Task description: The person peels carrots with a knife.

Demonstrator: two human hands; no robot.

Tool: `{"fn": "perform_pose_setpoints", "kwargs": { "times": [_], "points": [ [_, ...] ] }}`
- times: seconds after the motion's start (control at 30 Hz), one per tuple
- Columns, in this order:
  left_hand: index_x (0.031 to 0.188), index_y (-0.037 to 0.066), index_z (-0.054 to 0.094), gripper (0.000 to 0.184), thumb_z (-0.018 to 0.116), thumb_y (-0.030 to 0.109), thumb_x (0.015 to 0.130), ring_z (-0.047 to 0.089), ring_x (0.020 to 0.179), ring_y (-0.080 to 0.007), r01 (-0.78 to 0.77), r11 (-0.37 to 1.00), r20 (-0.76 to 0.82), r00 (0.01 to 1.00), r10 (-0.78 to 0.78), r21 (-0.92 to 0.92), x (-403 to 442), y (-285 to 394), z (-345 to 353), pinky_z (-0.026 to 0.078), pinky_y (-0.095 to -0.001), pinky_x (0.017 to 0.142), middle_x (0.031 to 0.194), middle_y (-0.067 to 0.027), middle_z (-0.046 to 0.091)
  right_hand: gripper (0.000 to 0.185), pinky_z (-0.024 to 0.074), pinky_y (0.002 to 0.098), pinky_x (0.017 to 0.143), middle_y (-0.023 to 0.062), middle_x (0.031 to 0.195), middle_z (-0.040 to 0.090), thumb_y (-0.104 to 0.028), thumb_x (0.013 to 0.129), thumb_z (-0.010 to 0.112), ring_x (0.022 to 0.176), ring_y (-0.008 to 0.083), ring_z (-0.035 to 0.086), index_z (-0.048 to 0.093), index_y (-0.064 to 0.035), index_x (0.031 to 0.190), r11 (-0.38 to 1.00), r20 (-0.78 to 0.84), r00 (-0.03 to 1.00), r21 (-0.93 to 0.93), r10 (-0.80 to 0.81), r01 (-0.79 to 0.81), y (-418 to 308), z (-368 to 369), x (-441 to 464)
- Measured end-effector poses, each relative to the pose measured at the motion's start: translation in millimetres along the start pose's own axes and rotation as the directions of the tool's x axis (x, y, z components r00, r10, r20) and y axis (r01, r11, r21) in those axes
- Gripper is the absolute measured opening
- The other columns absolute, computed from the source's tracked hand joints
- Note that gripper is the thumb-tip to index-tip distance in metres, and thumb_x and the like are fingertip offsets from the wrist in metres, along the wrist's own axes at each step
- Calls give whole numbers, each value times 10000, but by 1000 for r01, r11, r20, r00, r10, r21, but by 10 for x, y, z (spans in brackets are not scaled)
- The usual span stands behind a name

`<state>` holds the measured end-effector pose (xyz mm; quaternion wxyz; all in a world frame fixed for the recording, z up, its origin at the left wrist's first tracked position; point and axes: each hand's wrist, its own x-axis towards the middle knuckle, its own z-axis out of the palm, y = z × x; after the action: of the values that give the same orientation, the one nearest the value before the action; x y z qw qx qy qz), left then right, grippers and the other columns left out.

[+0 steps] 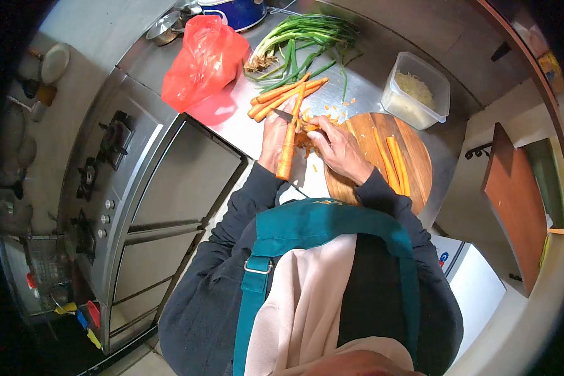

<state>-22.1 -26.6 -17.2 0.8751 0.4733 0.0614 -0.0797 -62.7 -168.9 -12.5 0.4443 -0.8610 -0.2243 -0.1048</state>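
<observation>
My left hand [274,139] is closed around a carrot [287,150], which points away from me with its thick end nearest my body. In my right hand [341,150] is a small knife [283,115]; its dark blade lies across the upper part of that carrot. Orange peelings [334,117] are scattered on the counter around both hands. Just beyond my left hand lies a pile of several carrots [281,99]. At my right, a round wooden cutting board [420,153] bears a few bright orange, peeled-looking carrots [397,164].
Green onions [307,34] lie at the back of the metal counter. A red plastic bag [202,62] sits at the back left, near the stove [116,150]. A clear plastic container [442,94] with pale shreds stands at the back right. An open cabinet door [514,207] is farther right.
</observation>
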Motion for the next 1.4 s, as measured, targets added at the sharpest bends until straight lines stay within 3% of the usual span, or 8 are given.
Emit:
{"fn": "perform_pose_setpoints", "kwargs": {
  "times": [0.07,0.3,0.4,0.5,0.6,0.83,1.07,1.4],
  "points": [
    [903,30,493,173,479,202,909,464,598,-62,2,987,110,994,16,-162,-44,8,7,386,-180,471,740,-40,493,204,441,433,677,189,875,571,-188,877,465,817,381,559,443,-57,1031,998,-10,999,-52,37,-37,-4,-41,33],
    [938,26,504,177,483,199,907,461,579,-55,73,985,109,992,-57,-155,-54,-44,29,380,-181,451,743,-33,498,182,433,428,646,182,778,585,-209,871,481,755,370,575,455,-52,959,997,-40,997,30,65,-64,86,-101,103],
    [956,27,507,187,490,206,905,458,572,-53,36,999,67,997,-38,33,-22,-1,32,385,-178,451,745,-24,500,198,436,429,653,180,797,593,-222,872,485,767,367,580,449,-46,956,993,90,991,48,103,-108,16,-36,31],
    [992,22,498,199,473,202,913,457,578,-59,14,984,139,990,11,-178,-66,-4,66,387,-172,452,753,-22,495,198,438,429,644,186,789,591,-218,875,486,759,369,580,443,-39,950,991,30,994,74,107,-109,79,-47,85],
    [1019,10,489,204,460,185,917,464,605,-70,63,990,115,992,-48,-129,-39,-74,17,389,-174,454,767,-34,490,193,442,418,624,187,770,590,-206,875,493,732,360,584,444,-29,934,996,-70,996,70,56,-51,210,-40,160],
    [928,19,491,154,469,171,912,468,602,-70,58,991,80,996,-49,-121,3,-44,-16,381,-178,436,759,-42,492,176,439,399,605,164,724,587,-203,869,503,696,339,588,454,-38,907,984,64,994,150,87,-96,124,6,119],
    [937,18,493,147,477,161,906,450,547,-63,84,985,90,993,-71,-149,-70,-52,59,370,-179,431,736,-36,497,196,438,373,591,176,732,588,-211,875,500,669,313,591,448,-23,901,980,-50,992,172,114,-104,241,-75,250],
    [1017,-2,463,193,419,162,926,480,609,-89,55,977,145,989,-26,-204,-34,-62,-5,392,-178,463,778,-46,497,218,455,387,616,187,751,599,-228,869,513,708,338,600,445,-27,919,981,30,996,173,84,-88,215,-6,231]
  ]
}}
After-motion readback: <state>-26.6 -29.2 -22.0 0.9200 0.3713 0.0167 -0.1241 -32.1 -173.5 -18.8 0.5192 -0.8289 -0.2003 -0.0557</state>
